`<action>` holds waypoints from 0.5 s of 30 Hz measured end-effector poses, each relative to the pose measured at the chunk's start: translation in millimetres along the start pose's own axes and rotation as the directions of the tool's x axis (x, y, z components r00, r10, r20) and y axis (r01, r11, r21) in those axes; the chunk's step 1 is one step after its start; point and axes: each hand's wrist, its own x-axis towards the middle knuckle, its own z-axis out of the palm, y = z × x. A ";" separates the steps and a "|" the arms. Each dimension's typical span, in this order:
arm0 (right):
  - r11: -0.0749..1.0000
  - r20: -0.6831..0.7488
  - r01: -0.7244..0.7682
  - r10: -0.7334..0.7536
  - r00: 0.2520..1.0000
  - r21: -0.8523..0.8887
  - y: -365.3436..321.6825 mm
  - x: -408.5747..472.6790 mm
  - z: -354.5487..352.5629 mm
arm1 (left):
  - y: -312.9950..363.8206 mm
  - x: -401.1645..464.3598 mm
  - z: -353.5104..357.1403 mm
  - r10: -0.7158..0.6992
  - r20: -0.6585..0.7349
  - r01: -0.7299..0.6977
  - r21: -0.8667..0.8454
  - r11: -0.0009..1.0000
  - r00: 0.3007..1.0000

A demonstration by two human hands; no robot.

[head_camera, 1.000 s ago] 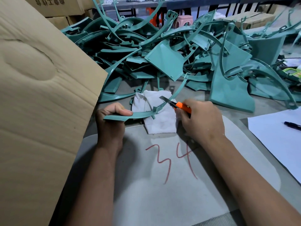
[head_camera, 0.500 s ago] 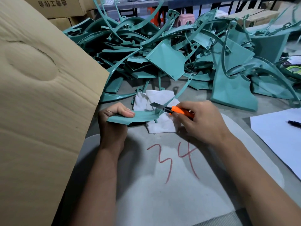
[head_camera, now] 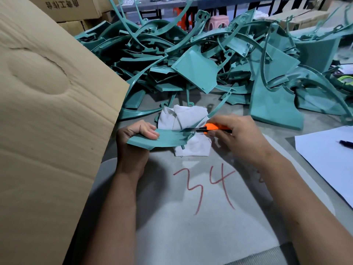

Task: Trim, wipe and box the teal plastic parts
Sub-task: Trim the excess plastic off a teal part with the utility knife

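You see smooth, semi-glossy teal plastic part (head_camera: 164, 139), soft white cloth (head_camera: 191, 115), matt corrugated cardboard flap (head_camera: 47, 111), smooth white paper (head_camera: 324, 155)

A person's left hand (head_camera: 136, 134) gripped one end of a curved teal plastic part (head_camera: 162, 139) while the right hand (head_camera: 236, 136) held an orange utility knife (head_camera: 209, 128), its blade laid against the part's upper edge. Beneath lay a folded white cloth (head_camera: 191, 131) on a grey table (head_camera: 191, 236) marked "34" in red (head_camera: 208, 185). A heap of teal plastic parts (head_camera: 210, 60) filled the background. A cardboard box flap (head_camera: 47, 111) stood at left; white paper (head_camera: 328, 159) with a pen (head_camera: 346, 142) lay at right.
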 end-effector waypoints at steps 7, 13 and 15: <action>0.999 0.073 -0.007 0.003 0.997 0.048 5.8 -0.8 -14.1 | 4.6 -1.7 1.3 -0.032 0.033 0.033 -0.009 0.999 0.999; 0.996 0.088 -0.008 0.000 0.996 0.084 -0.9 -2.5 -12.5 | 6.6 0.1 4.6 -0.135 -0.067 0.133 -0.045 0.990 0.989; 0.979 0.038 -0.038 0.031 0.999 0.199 0.3 -3.5 -19.0 | 4.3 0.8 5.7 -0.185 -0.149 0.181 -0.044 0.983 0.971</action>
